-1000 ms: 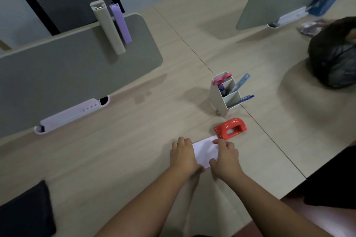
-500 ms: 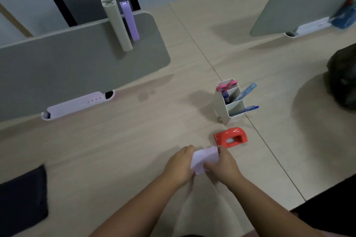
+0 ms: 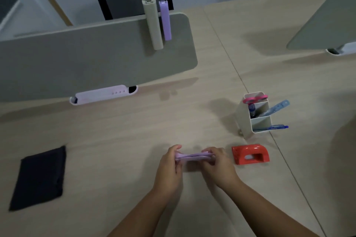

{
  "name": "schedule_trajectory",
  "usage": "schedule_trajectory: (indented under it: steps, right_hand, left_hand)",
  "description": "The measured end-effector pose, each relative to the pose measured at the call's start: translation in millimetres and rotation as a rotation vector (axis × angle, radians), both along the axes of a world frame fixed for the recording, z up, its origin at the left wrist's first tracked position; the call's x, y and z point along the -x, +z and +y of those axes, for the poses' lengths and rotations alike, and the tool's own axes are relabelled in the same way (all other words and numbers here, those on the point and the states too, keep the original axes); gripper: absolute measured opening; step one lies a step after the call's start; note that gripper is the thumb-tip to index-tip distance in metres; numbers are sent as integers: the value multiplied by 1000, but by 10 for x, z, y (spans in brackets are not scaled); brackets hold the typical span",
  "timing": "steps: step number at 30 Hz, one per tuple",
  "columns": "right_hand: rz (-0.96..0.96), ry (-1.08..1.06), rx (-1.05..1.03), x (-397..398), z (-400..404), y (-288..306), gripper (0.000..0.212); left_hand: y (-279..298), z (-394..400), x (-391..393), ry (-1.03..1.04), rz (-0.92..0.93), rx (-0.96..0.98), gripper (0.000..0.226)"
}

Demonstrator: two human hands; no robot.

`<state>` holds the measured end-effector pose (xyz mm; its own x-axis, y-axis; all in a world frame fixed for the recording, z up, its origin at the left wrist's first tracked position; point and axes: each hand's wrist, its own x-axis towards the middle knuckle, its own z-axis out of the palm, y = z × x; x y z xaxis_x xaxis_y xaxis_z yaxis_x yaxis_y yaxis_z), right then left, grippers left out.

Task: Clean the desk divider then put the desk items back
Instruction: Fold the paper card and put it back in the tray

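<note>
Both hands are pinched on a folded pale wipe (image 3: 193, 156), the left hand (image 3: 169, 167) at its left end, the right hand (image 3: 218, 165) at its right, holding it edge-on just above the desk (image 3: 119, 140). A red hole punch (image 3: 250, 154) sits at 3 o'clock of the right hand, a pen holder (image 3: 254, 114) at 1 o'clock, the grey desk divider (image 3: 86, 57) at 11 o'clock, and a dark cloth (image 3: 39, 177) at 9 o'clock.

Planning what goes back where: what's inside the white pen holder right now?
The pen holder shows pink-handled scissors at the back, a blue ruler and a blue pen sticking out. Its walls hide their lower ends and anything deeper.
</note>
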<state>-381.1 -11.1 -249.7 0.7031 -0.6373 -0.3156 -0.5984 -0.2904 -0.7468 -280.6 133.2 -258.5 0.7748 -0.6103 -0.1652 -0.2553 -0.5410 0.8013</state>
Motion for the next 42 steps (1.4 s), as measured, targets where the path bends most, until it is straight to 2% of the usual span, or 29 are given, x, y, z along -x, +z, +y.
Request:
schedule_trajectory:
  steps: [4, 8, 11, 14, 17, 26, 30, 35, 39, 42]
  right_hand:
    - [-77, -48, -77, -222, 73, 29, 28]
    - [-208, -119, -191, -640, 160, 135, 21]
    - [-280, -104, -193, -1261, 277, 231, 15]
    - [-359, -100, -194, -1987, 443, 334, 16]
    - [-441, -153, -234, -2610, 640, 405, 15]
    - [-480, -224, -261, -3891, 1077, 183, 19]
    - [-452, -242, -297, -4167, 1174, 32, 6]
    - [-429, -300, -285, -4275, 1259, -119, 6]
    - [-418, -351, -280, -4270, 1327, -165, 9]
    - [-388, -390, -236, -4242, 1352, -145, 9]
  left_hand:
    - [30, 39, -108, 58, 71, 32, 45]
    - [148, 144, -399, 186, 68, 111, 42]
    - [285, 242, -905, 361, 78, 187, 40]
    - [416, 387, -1559, 537, 43, 279, 26]
    - [553, 548, -2143, 567, -73, 259, 17]
    - [333, 953, -3484, 637, -133, 260, 16]
    - [71, 1048, -3808, 624, -129, 215, 14]
    - [-134, 1080, -3918, 660, -60, 241, 13]
    - [-241, 1132, -3950, 677, -133, 154, 15]
    - [-185, 1155, -3896, 713, -284, 10, 21]
